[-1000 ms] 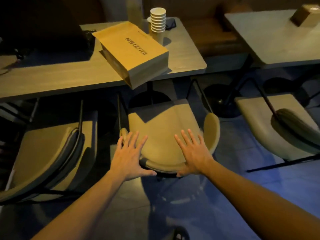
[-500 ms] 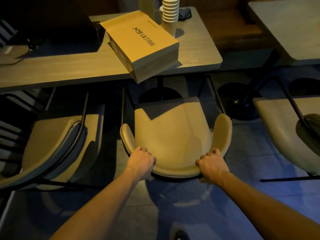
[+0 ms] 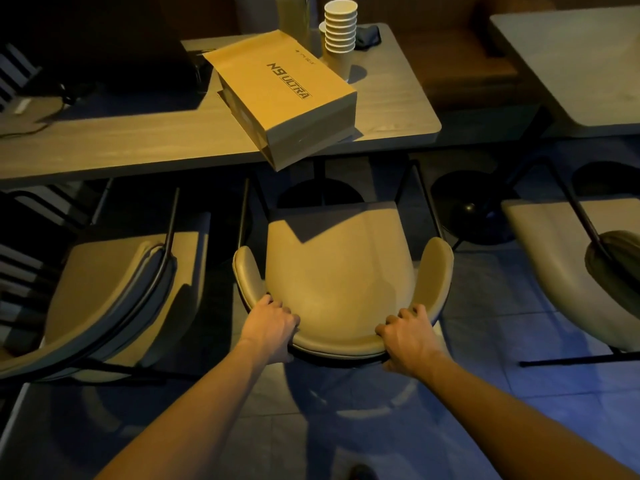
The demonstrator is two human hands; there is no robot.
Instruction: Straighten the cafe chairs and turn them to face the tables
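A beige padded cafe chair [image 3: 339,271] stands in the middle, its seat pointing at the long wooden table [image 3: 138,140] and its front edge under the table's rim. My left hand [image 3: 272,325] grips the left part of the curved backrest. My right hand [image 3: 410,336] grips the right part of the same backrest. A second beige chair [image 3: 114,289] stands to the left, angled. A third beige chair [image 3: 568,265] is at the right edge, turned sideways near another table [image 3: 571,60].
On the long table lie a brown cardboard box [image 3: 284,95] overhanging the near edge, a stack of paper cups [image 3: 341,32] and dark equipment with cables at the left. Black round table bases [image 3: 471,209] stand on the tiled floor. A bench runs behind the tables.
My hands went from flat and spread over the backrest to closed around its rim. The middle chair has come square to the table, and the view has shifted closer.
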